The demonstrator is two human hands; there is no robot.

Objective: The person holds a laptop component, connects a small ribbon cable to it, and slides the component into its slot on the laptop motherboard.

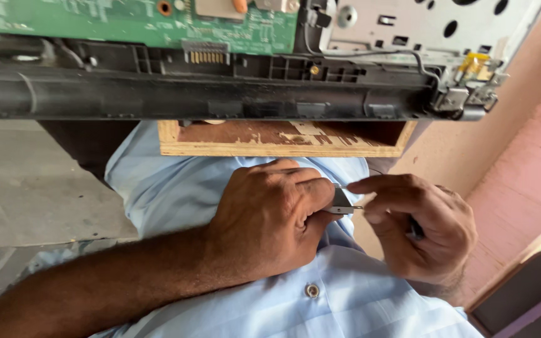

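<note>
At the centre of the frame the left hand (270, 219) is clenched around a small grey part (342, 201), of which only one end shows past the knuckles; it looks like a flat metal or plastic piece. Just right of it the right hand (417, 228) is curled, forefinger and thumb pinching a thin metal tool tip (353, 208) that touches the part, with a dark handle (416, 228) tucked in the palm. The part seems light, stiff and small enough to slip, so a firm pinch on its flat faces near the edge suits it best. Behind the hands lies a pale blue shirt (176, 188). Above, a wooden board (283, 141) juts out, and across the top sits an opened laptop chassis (189, 94) with a green circuit board (95, 22) and a metal hinge (464, 100) at upper right.
</note>
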